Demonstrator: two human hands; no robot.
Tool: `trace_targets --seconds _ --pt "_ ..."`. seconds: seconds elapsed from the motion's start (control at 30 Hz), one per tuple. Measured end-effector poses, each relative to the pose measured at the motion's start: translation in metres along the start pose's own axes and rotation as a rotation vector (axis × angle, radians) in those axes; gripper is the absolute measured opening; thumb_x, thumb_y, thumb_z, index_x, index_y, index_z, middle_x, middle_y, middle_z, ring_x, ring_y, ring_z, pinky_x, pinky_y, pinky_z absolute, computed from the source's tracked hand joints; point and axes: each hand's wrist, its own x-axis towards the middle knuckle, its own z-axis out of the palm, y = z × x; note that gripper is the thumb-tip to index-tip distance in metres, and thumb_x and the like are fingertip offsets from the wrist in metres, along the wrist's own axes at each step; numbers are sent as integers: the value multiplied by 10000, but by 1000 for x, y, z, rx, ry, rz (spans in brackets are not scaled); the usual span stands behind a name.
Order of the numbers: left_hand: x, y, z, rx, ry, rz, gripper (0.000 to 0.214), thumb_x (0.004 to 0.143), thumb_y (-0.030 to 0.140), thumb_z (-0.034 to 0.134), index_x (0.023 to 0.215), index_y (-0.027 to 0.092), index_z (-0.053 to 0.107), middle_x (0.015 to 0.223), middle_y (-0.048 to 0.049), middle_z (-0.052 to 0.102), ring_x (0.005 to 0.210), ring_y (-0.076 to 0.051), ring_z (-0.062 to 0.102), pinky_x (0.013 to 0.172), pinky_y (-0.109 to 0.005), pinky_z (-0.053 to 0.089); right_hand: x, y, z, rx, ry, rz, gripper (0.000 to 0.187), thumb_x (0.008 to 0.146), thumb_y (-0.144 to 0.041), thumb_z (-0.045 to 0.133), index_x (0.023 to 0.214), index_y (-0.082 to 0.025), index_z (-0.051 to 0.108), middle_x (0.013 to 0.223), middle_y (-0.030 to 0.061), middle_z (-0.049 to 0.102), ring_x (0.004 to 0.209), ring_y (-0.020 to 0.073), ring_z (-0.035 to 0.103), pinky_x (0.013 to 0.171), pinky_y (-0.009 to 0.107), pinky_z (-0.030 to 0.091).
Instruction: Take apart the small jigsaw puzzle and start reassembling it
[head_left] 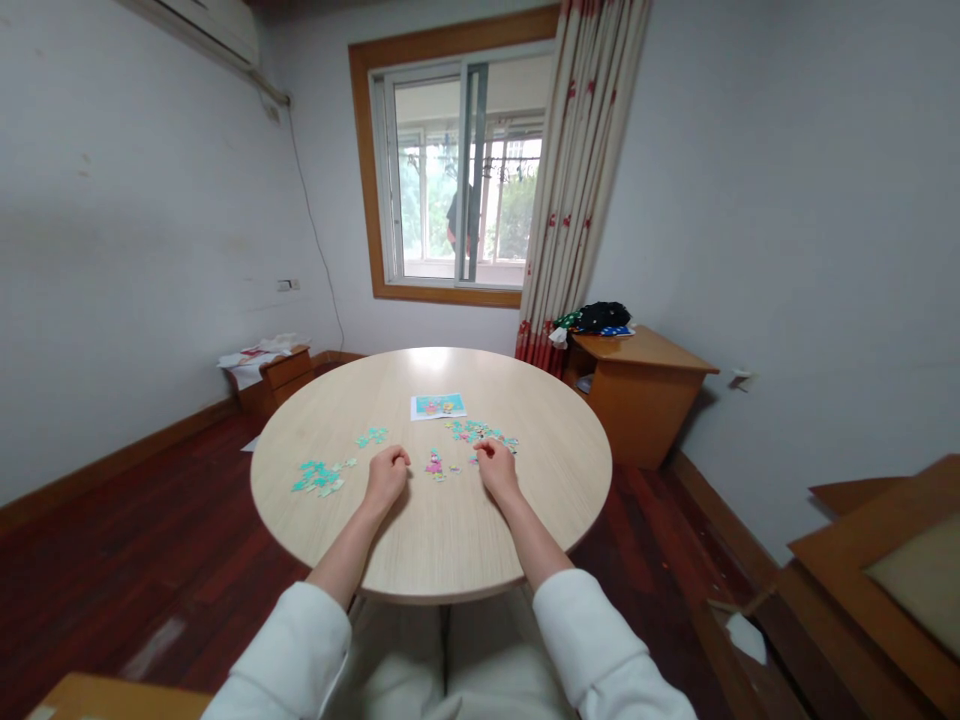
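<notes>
My left hand (386, 477) rests on the round pale wooden table (540, 520) with its fingers curled into a loose fist; whether anything is in it is hidden. My right hand (495, 466) lies a little to the right, fingers curled at the near edge of a cluster of teal puzzle pieces (480, 432). Between the two hands sit a few pink puzzle pieces (435, 464). Two more teal groups lie left of my left hand, a small group (372, 436) and a larger pile (319, 477). A small printed picture card (438, 406) lies beyond the pieces.
A wooden side cabinet (637, 395) with dark cloth on top stands at the right by a striped curtain (577, 180). A low drawer unit (274, 375) with papers sits by the left wall. A window (457, 170) is behind; a wooden furniture edge (877, 560) is at right.
</notes>
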Motion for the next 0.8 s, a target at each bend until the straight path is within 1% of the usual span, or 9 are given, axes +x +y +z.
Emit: trace_targets --seconds 0.13,0.2,0.27,0.37,0.47,0.53,0.63,0.73,0.8 --pt "0 0 -1 -4 -2 -20 173 594 113 374 489 193 485 484 14 501 552 -149 505 575 -239 352 0 -1 -1 -14 -6 -1 175 688 -153 444 673 -194 614 749 17 652 726 163 574 727 272 430" --pt "1 0 -1 -8 -10 -29 172 586 114 374 483 192 488 474 14 497 543 -148 499 567 -239 346 -1 -2 -1 -50 -21 -25 181 697 -140 449 683 -188 623 756 21 645 721 161 565 723 274 427" --pt "1 -1 -1 -13 -14 -34 170 578 119 372 480 191 492 467 14 493 534 -148 493 559 -241 341 -4 -5 0 -118 -51 -91 185 707 -124 464 705 -180 640 787 31 640 753 162 559 738 276 419" --pt "1 -3 -1 -19 -18 -39 170 576 129 369 482 190 497 466 12 494 526 -147 494 556 -243 342 -12 -10 1 -285 -140 -236 184 732 -113 510 777 -183 674 878 48 637 875 176 544 811 301 381" --pt "1 -4 0 -20 -25 -38 176 581 127 365 489 188 501 475 10 502 525 -145 501 558 -240 346 -19 -16 1 -448 -237 -325 148 773 -158 566 841 -201 690 942 52 627 953 188 524 855 329 328" --pt "1 -4 0 -15 -29 -39 178 577 119 363 491 188 503 479 11 506 530 -145 505 559 -237 348 -21 -19 1 -508 -264 -332 119 793 -213 599 869 -204 691 962 53 627 969 191 523 854 331 311" --pt "2 -4 0 -13 -38 -51 178 570 112 364 486 189 501 472 14 506 531 -145 510 558 -233 350 -22 -21 -1 -555 -243 -304 147 805 -295 631 909 -207 686 985 54 633 974 197 527 841 328 299" --pt "2 -2 0 -25 -41 -61 175 570 116 369 477 191 496 458 13 504 524 -148 515 555 -235 355 -21 -21 -1 -594 -216 -288 169 874 -299 546 888 -208 687 980 59 639 958 195 531 823 326 293" --pt "2 -2 0 -29 -37 -63 166 566 123 374 473 192 494 453 13 506 520 -149 518 556 -237 358 -19 -20 0 -608 -206 -270 237 915 -260 464 857 -204 687 967 65 641 949 191 532 812 322 293"
